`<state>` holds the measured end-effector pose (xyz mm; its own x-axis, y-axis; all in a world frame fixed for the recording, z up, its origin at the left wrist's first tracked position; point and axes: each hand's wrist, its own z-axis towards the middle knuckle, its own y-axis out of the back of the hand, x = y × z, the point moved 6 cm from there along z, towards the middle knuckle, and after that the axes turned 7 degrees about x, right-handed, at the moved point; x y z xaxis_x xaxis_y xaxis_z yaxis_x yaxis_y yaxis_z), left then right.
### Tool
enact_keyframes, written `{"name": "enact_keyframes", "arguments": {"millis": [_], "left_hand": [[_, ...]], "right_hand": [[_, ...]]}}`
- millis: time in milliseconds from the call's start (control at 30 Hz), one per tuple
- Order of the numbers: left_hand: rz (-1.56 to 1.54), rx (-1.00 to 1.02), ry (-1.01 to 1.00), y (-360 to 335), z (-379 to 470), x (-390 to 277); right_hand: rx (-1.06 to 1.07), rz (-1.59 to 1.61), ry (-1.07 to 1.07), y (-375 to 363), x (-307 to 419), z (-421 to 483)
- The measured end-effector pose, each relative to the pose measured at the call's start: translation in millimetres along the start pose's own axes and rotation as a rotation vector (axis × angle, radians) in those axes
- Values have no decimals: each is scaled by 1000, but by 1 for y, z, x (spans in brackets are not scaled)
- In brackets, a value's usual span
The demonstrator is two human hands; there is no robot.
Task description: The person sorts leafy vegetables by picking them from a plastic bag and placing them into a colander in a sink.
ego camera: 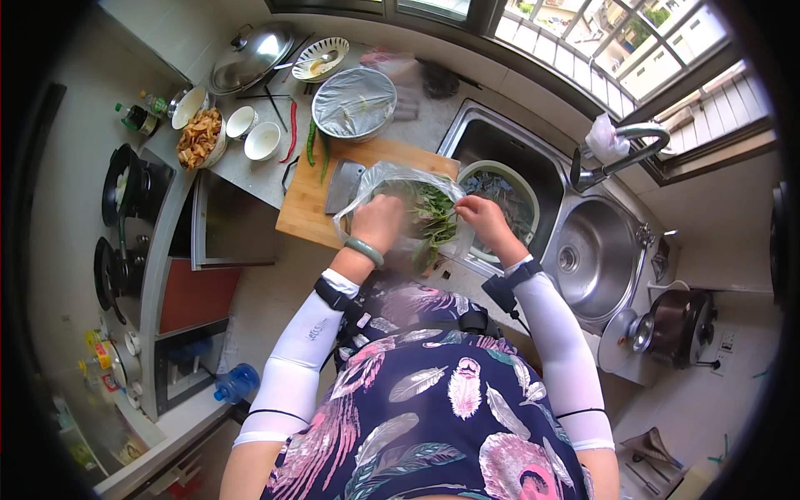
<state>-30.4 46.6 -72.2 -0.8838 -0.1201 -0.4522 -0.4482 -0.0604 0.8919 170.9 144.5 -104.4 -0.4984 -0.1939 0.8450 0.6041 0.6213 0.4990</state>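
Observation:
A clear plastic bag (375,175) with leafy greens (434,212) in it lies across the right part of a wooden chopping board (300,215). Its mouth is spread wide. My right hand (484,222) pinches the bag's rim on the right, beside the sink. On the left, my left hand (375,219), with a green bangle at the wrist, is curled at the bag's opening close to the greens. Its fingertips are hidden and partly blurred, so its grip is unclear. A cleaver (340,187) rests flat on the board, left of the bag.
A pale basin (531,187) of water and dark leaves stands in the steel sink (465,115). Behind the board are a film-covered bowl (354,103), green chillies (310,144) and a red chilli (292,128). Farther left are a bowl of brown pieces (200,140) and a wok (119,187).

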Motion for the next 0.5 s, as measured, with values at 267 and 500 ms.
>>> {"name": "enact_keyframes", "arguments": {"millis": [267, 500], "left_hand": [[-217, -12, -40, 9, -4, 13], [-432, -133, -107, 64, -11, -16]], "right_hand": [[10, 619, -23, 20, 52, -18], [-13, 1043, -128, 33, 46, -32]]}}
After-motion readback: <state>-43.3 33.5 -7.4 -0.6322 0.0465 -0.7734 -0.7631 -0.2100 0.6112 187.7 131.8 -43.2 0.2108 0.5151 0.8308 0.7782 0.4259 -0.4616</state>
